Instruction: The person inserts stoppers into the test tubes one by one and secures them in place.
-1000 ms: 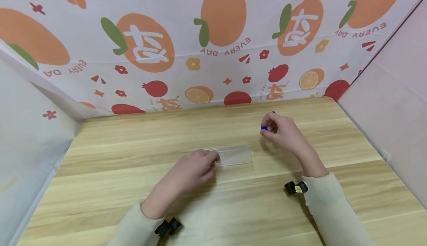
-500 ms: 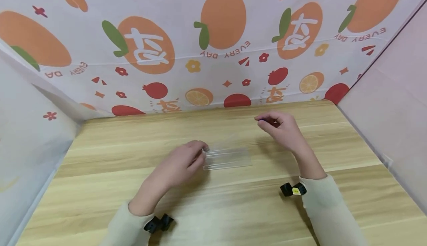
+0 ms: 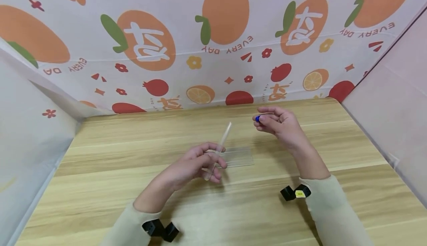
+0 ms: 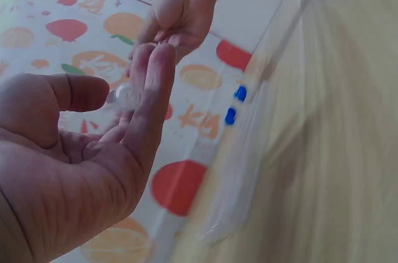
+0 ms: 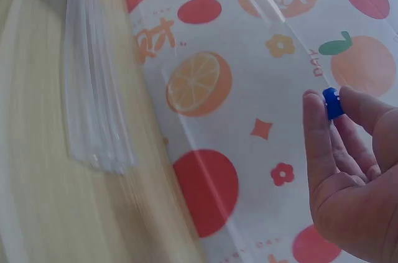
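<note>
Fruit-print cloth walls box us in on three sides, with a pale wooden bench (image 3: pixel 133 201) underneath. Our left hand (image 3: pixel 191 164) is near the middle of the bench, fingers (image 3: pixel 217 160) curled around the lower end of a clear tube (image 3: pixel 221 142), pinching it so it tilts up toward 1 o'clock. From the left wrist view we can see the rounded end of the tube (image 4: pixel 126 96) sitting between thumb and index fingertip. Just behind that hand, toward 2 o'clock, a clear plastic packet of more tubes (image 3: pixel 238 156) lies flat on the bench; whether the hand touches it we can't tell.

Our right hand (image 3: pixel 283 125) is up at about 1 o'clock, off the bench, fingers closed in a pinch on a small blue cap (image 3: pixel 257 118). The right wrist view shows the cap (image 5: pixel 333 102) squeezed between thumb and fingertip. The cap and the open end of the tube are apart, not lined up.

What could go wrong, as we see it: the tube is slick and held only near one end, so a loose pinch could let it swing or slip out. The cap is tiny, so it could pop out of the pinch and roll away. And if the tube stays tilted like this, the cap could go on crooked.
</note>
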`<control>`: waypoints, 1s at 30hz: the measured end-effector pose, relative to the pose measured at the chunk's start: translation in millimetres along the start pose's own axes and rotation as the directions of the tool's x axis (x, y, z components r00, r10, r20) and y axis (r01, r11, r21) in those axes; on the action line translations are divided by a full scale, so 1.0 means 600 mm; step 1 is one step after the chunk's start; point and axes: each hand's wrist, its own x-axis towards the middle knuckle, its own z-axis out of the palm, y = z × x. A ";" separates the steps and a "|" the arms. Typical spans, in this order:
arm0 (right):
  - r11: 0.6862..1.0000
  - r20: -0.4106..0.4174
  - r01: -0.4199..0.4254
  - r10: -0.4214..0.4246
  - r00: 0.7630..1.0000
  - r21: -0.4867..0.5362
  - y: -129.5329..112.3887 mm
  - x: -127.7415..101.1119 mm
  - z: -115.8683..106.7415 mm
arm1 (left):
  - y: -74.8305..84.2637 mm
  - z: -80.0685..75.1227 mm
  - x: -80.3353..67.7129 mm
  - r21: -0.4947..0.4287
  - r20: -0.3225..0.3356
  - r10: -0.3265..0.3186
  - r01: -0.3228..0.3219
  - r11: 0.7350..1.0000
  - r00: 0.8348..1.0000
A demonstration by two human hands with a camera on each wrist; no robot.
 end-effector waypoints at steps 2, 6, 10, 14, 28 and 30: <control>0.994 -0.007 -0.047 0.048 0.999 0.102 0.002 0.000 0.003 | -0.005 0.005 0.004 -0.092 0.022 -0.028 0.030 0.995 0.999; 0.969 -0.027 -0.087 0.096 0.995 0.232 0.004 0.000 0.011 | -0.011 0.012 0.007 -0.197 0.056 -0.041 0.052 0.979 0.998; 0.954 -0.027 -0.113 0.126 0.992 0.279 0.006 0.001 0.020 | -0.009 0.019 0.008 -0.229 0.068 -0.049 0.063 0.971 0.997; 0.948 -0.023 -0.144 0.157 0.987 0.283 0.011 0.001 0.026 | -0.011 0.023 0.008 -0.230 0.085 -0.048 0.066 0.971 0.995; 0.957 0.005 -0.149 0.152 0.988 0.248 0.013 -0.001 0.040 | -0.017 0.033 0.011 -0.289 0.168 0.000 0.050 0.956 0.986; 0.963 0.016 -0.146 0.146 0.989 0.225 0.014 0.000 0.042 | -0.017 0.034 0.012 -0.294 0.189 0.008 0.049 0.955 0.982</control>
